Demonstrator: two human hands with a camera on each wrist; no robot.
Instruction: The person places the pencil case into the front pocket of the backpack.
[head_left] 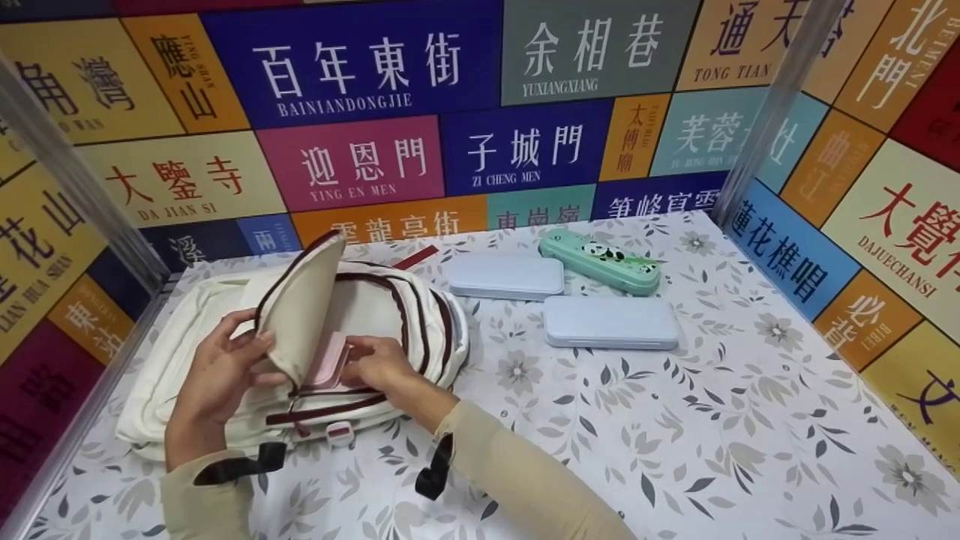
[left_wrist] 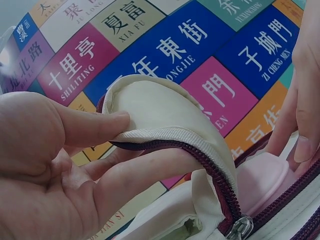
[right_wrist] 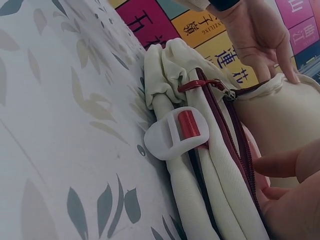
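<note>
A cream backpack (head_left: 217, 300) with dark red zips lies on the table, its front pocket unzipped. My left hand (head_left: 217, 375) pinches the pocket's flap (left_wrist: 155, 107) between thumb and fingers and holds it raised. Inside the pocket sits a pink case (head_left: 328, 361), partly hidden by the flap and the pocket's edge. My right hand (head_left: 382, 365) reaches into the opening and grips the pink case at its right side. In the left wrist view, the case (left_wrist: 265, 180) shows as smooth with rounded corners.
Right of the backpack lie two pale blue cases (head_left: 506, 276) (head_left: 611, 322) and a green panda case (head_left: 600, 261). A white strap buckle (right_wrist: 177, 132) hangs at the backpack's near side. Sign-printed walls (head_left: 352, 67) stand behind and beside the flower-patterned table (head_left: 720, 435).
</note>
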